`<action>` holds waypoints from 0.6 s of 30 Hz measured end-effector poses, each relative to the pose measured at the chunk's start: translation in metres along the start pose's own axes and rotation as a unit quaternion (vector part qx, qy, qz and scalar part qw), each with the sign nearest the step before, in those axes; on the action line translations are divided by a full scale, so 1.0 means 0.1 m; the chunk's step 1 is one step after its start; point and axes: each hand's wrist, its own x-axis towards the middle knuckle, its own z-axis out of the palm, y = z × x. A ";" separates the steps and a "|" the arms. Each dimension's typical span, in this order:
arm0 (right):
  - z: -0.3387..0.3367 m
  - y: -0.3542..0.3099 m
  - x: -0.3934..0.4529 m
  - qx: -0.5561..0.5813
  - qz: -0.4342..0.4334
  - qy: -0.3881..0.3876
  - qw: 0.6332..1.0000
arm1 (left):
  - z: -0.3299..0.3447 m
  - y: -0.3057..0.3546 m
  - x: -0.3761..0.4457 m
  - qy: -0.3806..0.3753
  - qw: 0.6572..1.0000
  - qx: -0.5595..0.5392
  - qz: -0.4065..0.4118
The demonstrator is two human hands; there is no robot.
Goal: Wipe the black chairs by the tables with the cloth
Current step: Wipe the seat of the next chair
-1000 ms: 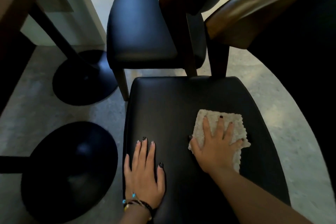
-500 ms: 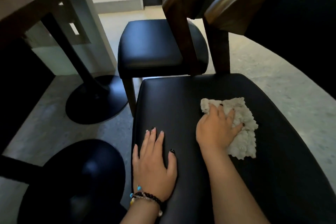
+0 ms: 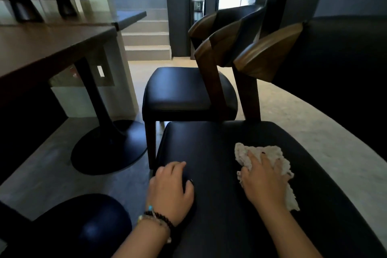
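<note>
1. Centrally: cloth (image 3: pixel 266 165), pale and crumpled, lies on the near chair seat (image 3: pixel 219 184), toward the seat's right half, short of the backrest post (image 3: pixel 250 98). Bunched rather than flat, probably so it can be dragged as a pad.
2. Right hand (image 3: pixel 262 182) sits on top of the cloth, fingers (image 3: pixel 254 158) curled into it and gripping the gathered fabric, palm bearing down. Judged: a wiping stroke across the seat.
3. Left hand (image 3: pixel 170 190) rests at the seat's left front edge, fingers loosely bent over the edge, holding nothing. Likely there to brace the body and steady the chair against the push.
4. Beaded bracelet (image 3: pixel 158 217) on the left wrist.
5. Second black chair (image 3: pixel 184 94) stands directly beyond the near seat, its seat facing the same way; judged next in line for wiping.
6. Left of the near seat: brown surface (image 3: pixel 48 48) on a black pedestal base (image 3: pixel 109 148), a second round base (image 3: pixel 88 226) nearer the front.
</note>
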 end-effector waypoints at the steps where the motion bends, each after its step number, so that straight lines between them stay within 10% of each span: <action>1: 0.03 -0.01 0.01 0.004 -0.006 0.016 1.000 | -0.01 -0.03 0.12 0.004 1.000 -0.013 0.003; 10: 0.20 -0.22 -0.04 0.103 -0.232 0.033 0.967 | 0.20 -0.20 0.44 -0.018 0.997 -0.043 -0.058; 15: 0.08 0.06 0.46 0.082 0.012 0.109 0.991 | 0.24 -0.23 0.44 -0.016 0.997 -0.051 -0.064; 18: 0.20 -0.45 0.37 0.102 -0.037 0.089 0.990 | 0.27 -0.25 0.46 -0.012 0.996 -0.059 -0.062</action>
